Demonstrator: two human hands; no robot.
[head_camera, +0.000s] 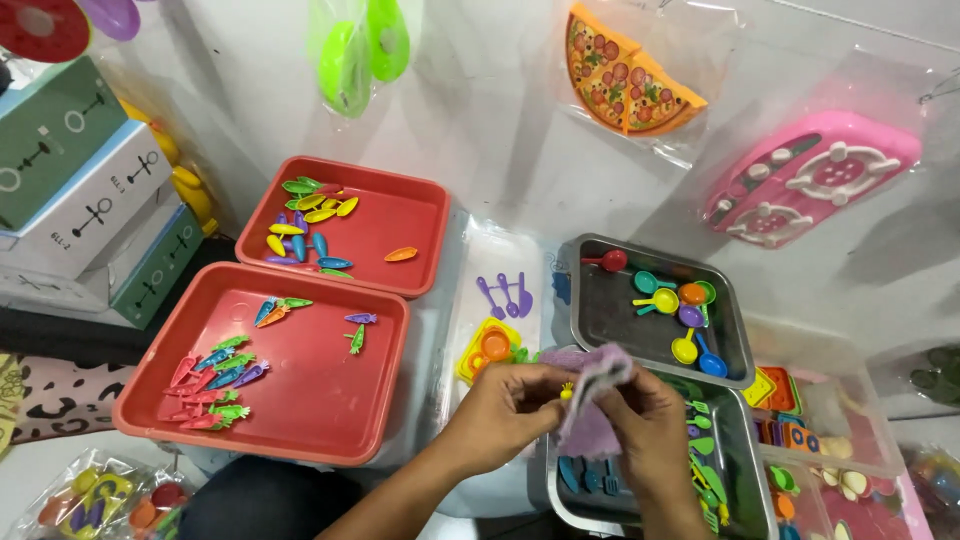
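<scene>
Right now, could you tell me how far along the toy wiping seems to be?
Looks partly done: small carrot toys lie in the near red tray. In hand: left hand pinches a tiny yellow piece, right hand holds a purple cloth. Left: toy ladles in the metal tray.

The cloth (592, 400) between the hands is pale lilac, and the small piece (566, 392) beside it is yellow. The near tray (150, 420) and the far tray (425, 235) are both brick red; the near one carries toy carrots (212, 385) in red, blue, green and purple, the far one leaf-shaped pieces (305, 225) in yellow, green, blue and orange. The metal pan (590, 310) is grey, with toy ladles (685, 305) in red, teal, yellow, orange, purple and blue. On the wall hang a pink toy stove (810, 175) with white rings, an orange pizza (625, 75) dotted red, and lime-green pieces (360, 45). The boxes (90, 190) are green and white.
</scene>
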